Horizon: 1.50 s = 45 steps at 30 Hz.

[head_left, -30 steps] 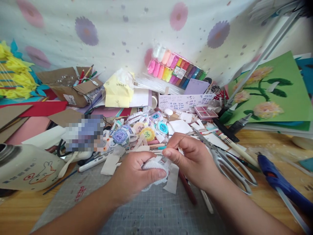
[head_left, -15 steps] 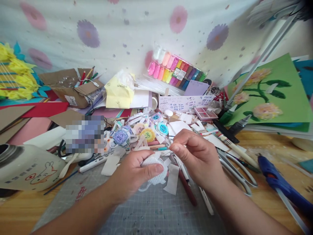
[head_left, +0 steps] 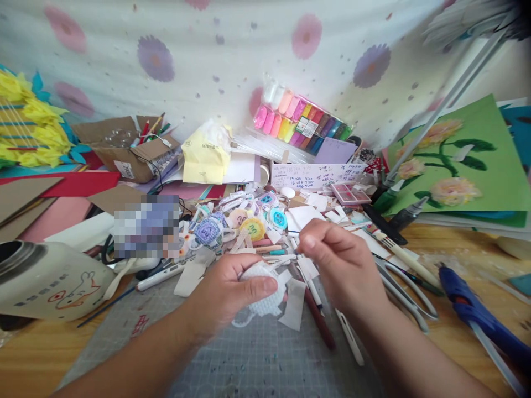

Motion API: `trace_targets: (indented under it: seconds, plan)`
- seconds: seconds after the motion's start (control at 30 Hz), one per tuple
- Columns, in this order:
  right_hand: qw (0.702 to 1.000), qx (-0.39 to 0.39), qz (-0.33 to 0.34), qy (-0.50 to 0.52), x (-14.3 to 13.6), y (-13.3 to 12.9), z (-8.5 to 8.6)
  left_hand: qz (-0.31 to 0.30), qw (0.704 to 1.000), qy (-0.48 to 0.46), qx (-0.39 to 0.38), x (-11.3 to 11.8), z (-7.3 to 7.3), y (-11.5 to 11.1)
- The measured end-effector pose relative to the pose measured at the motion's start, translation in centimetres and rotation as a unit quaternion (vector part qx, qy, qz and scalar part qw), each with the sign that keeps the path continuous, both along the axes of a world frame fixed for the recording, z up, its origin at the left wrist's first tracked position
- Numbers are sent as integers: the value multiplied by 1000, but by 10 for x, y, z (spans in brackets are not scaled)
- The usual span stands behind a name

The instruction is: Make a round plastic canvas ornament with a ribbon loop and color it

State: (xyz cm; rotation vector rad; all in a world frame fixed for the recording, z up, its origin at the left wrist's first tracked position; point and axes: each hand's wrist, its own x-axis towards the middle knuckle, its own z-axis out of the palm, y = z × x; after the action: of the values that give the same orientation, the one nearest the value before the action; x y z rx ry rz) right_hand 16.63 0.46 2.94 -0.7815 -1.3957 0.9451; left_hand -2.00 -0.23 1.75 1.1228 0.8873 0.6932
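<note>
My left hand (head_left: pixel 236 284) is closed on a white round textured piece (head_left: pixel 267 301), thumb across its top, over the grey cutting mat (head_left: pixel 232 354). A thin white loop sticks out from the piece's lower left. Up and to the right of it, my right hand (head_left: pixel 338 260) is closed in a pinch; whatever sits between its fingertips is too small to make out. White paper scraps (head_left: pixel 293 304) lie between the hands. A dark red pen (head_left: pixel 319 318) and a white pen (head_left: pixel 350 338) rest below my right hand.
Ahead lies a heap of small round textured pieces (head_left: pixel 253 228) among pens and paper. A bottle (head_left: pixel 53 282) stands at left. Scissors (head_left: pixel 404 287) and a blue glue gun (head_left: pixel 473 309) lie at right. Farther back are a cardboard box (head_left: pixel 124 152) and colourful clay packs (head_left: pixel 302 119).
My right hand has moved slightly right, away from the white piece, still pinched. My left hand keeps its hold. The whole view has shifted a little.
</note>
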Motion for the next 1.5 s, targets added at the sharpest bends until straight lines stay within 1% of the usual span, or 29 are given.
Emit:
trace_targets:
  seconds: [0.07,0.1,0.13,0.2,0.3,0.37,0.47,0.53,0.6,0.7,0.77,0.87,0.93,1.0,1.07,1.13,1.2,1.27,1.33,1.5]
  plan:
    - [998,-7,-5,67,2,1,-1,-2,1000,-1,-11,1,1,0]
    - [998,-7,0,67,3,1,-1,-4,1000,-1,-13,1,2,0]
    - [999,-10,15,44,4,1,0,-5,1000,0,-13,1,2,0]
    - [997,-22,54,-41,5,1,2,-6,1000,-1,-8,1,2,0]
    - [980,-43,101,-168,3,1,3,-2,1000,10,6,0,1,2]
    - [970,-46,102,-216,0,1,2,12,999,31,28,0,0,3]
    - [966,-62,86,-237,-5,2,0,14,997,60,52,0,0,4]
    - [965,-105,92,-222,-8,2,-1,-6,996,73,49,0,0,4]
    - [961,-154,111,-199,-9,3,-2,-29,995,83,39,1,1,4]
    - [968,-181,128,-119,-5,6,-2,-60,993,92,40,0,3,4]
    - [976,-180,117,-43,-1,9,-2,-71,991,100,48,0,4,4]
    - [985,-155,66,44,8,14,-2,-65,991,105,49,-2,7,5]
    - [988,-122,36,84,13,17,-3,-48,992,104,51,-3,10,7]
    - [991,-92,15,94,16,18,-3,-27,993,98,66,-5,12,8]
    - [996,-75,0,38,17,17,-3,-16,993,83,81,-6,14,10]
    - [995,-48,-2,-89,15,13,-2,-22,994,69,86,-8,14,11]
    - [972,3,17,-234,11,8,-1,-36,993,67,94,-9,14,12]
    - [940,59,34,-334,6,5,0,-44,989,82,112,-10,12,13]
    - [923,81,39,-374,3,3,0,-45,985,104,130,-9,11,12]
    - [928,47,31,-368,-4,1,-1,-49,978,134,155,-7,10,12]
